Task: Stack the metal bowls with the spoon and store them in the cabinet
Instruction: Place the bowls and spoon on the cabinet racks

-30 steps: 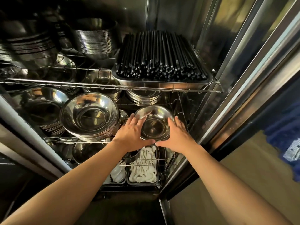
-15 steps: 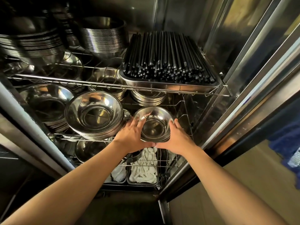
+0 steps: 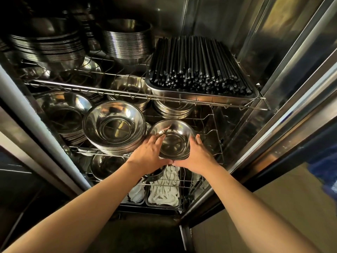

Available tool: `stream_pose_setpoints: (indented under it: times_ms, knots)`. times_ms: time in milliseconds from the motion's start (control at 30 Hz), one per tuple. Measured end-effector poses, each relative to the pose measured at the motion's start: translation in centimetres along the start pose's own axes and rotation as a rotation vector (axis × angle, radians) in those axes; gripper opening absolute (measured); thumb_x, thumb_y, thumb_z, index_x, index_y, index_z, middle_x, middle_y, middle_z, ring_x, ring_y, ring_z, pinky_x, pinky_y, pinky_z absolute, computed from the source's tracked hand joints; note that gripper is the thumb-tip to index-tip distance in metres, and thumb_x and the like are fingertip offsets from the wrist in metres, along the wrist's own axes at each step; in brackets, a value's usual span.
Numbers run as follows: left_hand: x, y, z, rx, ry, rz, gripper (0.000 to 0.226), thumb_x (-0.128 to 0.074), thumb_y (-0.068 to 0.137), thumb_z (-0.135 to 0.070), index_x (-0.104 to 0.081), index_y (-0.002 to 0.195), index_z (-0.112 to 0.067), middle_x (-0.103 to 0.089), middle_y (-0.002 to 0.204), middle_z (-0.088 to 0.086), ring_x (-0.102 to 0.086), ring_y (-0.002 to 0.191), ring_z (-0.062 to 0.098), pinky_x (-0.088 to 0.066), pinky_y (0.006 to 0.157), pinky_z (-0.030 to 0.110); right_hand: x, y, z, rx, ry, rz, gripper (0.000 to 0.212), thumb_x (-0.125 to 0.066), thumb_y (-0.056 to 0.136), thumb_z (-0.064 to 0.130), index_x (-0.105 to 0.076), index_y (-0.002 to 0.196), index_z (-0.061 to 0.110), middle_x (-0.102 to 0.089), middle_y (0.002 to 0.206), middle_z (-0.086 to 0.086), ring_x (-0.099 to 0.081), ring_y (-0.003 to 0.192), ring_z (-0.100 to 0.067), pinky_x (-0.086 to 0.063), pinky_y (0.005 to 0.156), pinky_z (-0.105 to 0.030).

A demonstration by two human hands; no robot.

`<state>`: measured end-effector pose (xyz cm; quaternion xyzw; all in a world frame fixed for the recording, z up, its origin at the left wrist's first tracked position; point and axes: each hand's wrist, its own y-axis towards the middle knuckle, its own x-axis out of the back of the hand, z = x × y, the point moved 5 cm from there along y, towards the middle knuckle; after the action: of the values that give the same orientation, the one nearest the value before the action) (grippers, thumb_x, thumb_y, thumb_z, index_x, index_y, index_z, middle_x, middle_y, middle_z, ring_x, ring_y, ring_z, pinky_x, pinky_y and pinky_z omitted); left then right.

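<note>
A small stack of metal bowls (image 3: 173, 139) sits at the front right of the cabinet's middle wire shelf (image 3: 217, 143). My left hand (image 3: 149, 154) grips its left side and my right hand (image 3: 197, 157) grips its right side, thumbs meeting under the front rim. The top bowl looks empty; no spoon is visible in it. Right beside it on the left stands a taller stack of larger metal bowls (image 3: 114, 126).
The upper wire shelf (image 3: 127, 95) carries a steel tray of black chopsticks (image 3: 198, 70) and tall bowl stacks (image 3: 127, 41). More bowl stacks (image 3: 62, 115) fill the middle shelf's left and back. White spoons in trays (image 3: 164, 190) lie on the bottom shelf. The open cabinet door (image 3: 291, 88) stands at the right.
Both hands have pushed the small bowl stack deeper and slightly up into the middle shelf. The view has come closer to the cabinet.
</note>
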<state>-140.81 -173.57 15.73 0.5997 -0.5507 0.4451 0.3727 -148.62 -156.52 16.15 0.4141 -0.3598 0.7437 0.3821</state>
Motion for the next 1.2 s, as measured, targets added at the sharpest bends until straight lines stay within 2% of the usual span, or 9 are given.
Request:
stream_pose_setpoints:
  times_ms: [133,233,333,500,633,767,1000,1067,1200]
  knots:
    - [0.2,-0.3,-0.1,-0.025,-0.008,-0.026,0.099,-0.061,0.083,-0.069,-0.017,0.158,-0.022,-0.032,0.16,0.007,-0.036,0.143,0.027,-0.035,0.114,0.042,0.1,-0.3,0.1,-0.013,-0.002,0.021,0.144,-0.075,0.05,0.083,0.002,0.159,0.03,0.01,0.169,-0.008,-0.011,0.153,-0.034,-0.03,0.114,-0.056]
    - [0.4,-0.4,0.0,-0.055,-0.018,-0.031,0.096,-0.062,0.083,-0.067,-0.021,0.157,-0.023,-0.033,0.159,0.005,-0.036,0.143,0.026,-0.035,0.115,0.041,0.5,-0.8,0.2,-0.002,-0.016,0.017,0.133,-0.081,0.062,0.069,-0.001,0.16,0.029,0.008,0.169,-0.008,-0.007,0.154,-0.034,-0.027,0.114,-0.059]
    - [1.1,-0.5,0.1,-0.088,-0.014,-0.032,0.092,-0.062,0.084,-0.065,-0.023,0.157,-0.024,-0.034,0.158,0.003,-0.034,0.144,0.026,-0.033,0.115,0.04,1.1,-1.8,0.3,-0.01,0.008,-0.015,0.119,-0.083,0.071,0.053,-0.006,0.159,0.031,0.004,0.169,-0.007,-0.014,0.153,-0.034,-0.031,0.113,-0.057]
    - [2.6,-1.4,0.0,-0.176,-0.034,-0.063,0.081,-0.059,0.088,-0.061,-0.031,0.154,-0.023,-0.045,0.151,0.006,-0.041,0.14,0.029,-0.038,0.113,0.042,1.7,-4.6,1.0,0.018,-0.018,-0.126,0.095,-0.077,0.08,0.048,-0.024,0.156,0.028,-0.033,0.158,-0.002,-0.039,0.142,-0.024,-0.041,0.106,-0.044]
    - [4.0,-2.5,-0.3,-0.225,-0.087,-0.07,0.075,-0.06,0.088,-0.059,-0.037,0.15,-0.024,-0.051,0.146,0.006,-0.047,0.135,0.028,-0.043,0.11,0.042,2.0,-7.4,1.9,0.04,-0.036,-0.179,0.078,-0.073,0.084,0.049,-0.036,0.151,0.029,-0.043,0.151,0.003,-0.047,0.134,-0.018,-0.043,0.102,-0.036]
    - [5.5,-5.1,-0.9,-0.237,-0.109,-0.137,0.074,-0.062,0.088,-0.058,-0.04,0.149,-0.022,-0.053,0.144,0.007,-0.05,0.131,0.028,-0.043,0.107,0.04,2.5,-10.6,2.6,0.092,-0.051,-0.226,0.072,-0.069,0.087,0.05,-0.038,0.149,0.03,-0.044,0.149,0.006,-0.047,0.133,-0.016,-0.045,0.102,-0.036]
    - [6.7,-12.2,-3.6,-0.186,-0.111,-0.217,0.071,-0.062,0.089,-0.058,-0.039,0.148,-0.026,-0.053,0.144,0.004,-0.048,0.133,0.026,-0.044,0.107,0.041,4.4,-17.6,2.7,0.243,-0.098,-0.336,0.069,-0.068,0.089,0.049,-0.04,0.149,0.031,-0.046,0.147,0.009,-0.047,0.132,-0.013,-0.039,0.095,-0.027]
    - [7.1,-14.8,-4.9,-0.171,-0.115,-0.261,0.069,-0.062,0.089,-0.058,-0.041,0.146,-0.027,-0.055,0.142,0.004,-0.05,0.131,0.024,-0.043,0.106,0.037,5.2,-20.1,2.6,0.295,-0.092,-0.36,0.067,-0.068,0.089,0.048,-0.042,0.148,0.03,-0.048,0.145,0.009,-0.048,0.131,-0.014,-0.043,0.097,-0.031]
    - [7.4,-21.6,-8.9,-0.095,-0.132,-0.374,0.069,-0.065,0.087,-0.057,-0.043,0.145,-0.028,-0.059,0.138,0.004,-0.058,0.123,0.024,-0.047,0.093,0.033,6.5,-26.6,1.6,0.368,-0.071,-0.379,0.064,-0.071,0.089,0.043,-0.047,0.147,0.025,-0.05,0.143,0.006,-0.049,0.13,-0.016,-0.044,0.103,-0.037]
